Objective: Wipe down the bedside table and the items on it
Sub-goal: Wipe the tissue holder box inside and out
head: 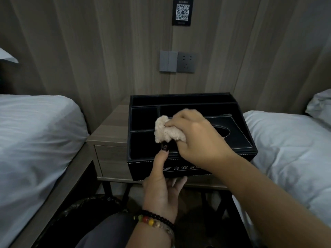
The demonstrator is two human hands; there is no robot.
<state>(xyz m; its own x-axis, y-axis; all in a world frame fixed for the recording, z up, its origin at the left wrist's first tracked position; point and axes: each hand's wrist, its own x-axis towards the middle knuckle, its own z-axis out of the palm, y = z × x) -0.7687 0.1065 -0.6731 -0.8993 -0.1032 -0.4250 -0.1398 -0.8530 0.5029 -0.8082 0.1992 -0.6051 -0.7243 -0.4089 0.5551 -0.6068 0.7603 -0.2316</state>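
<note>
A black leather organiser box (238, 138) with several open compartments and a tissue slot sits on the wooden bedside table (109, 129). My right hand (197, 135) grips a crumpled beige cloth (166, 131) and holds it over the box's left compartments. My left hand (161, 187) holds the box's front wall, thumb up over the rim and fingers curled beneath the bottom edge. A beaded bracelet circles my left wrist.
White-sheeted beds flank the table, one on the left (35, 140) and one on the right (290, 149). A wall switch and socket (177, 62) and a QR-code sign (182, 11) hang above. A bin with a black liner (86, 206) stands on the floor, lower left.
</note>
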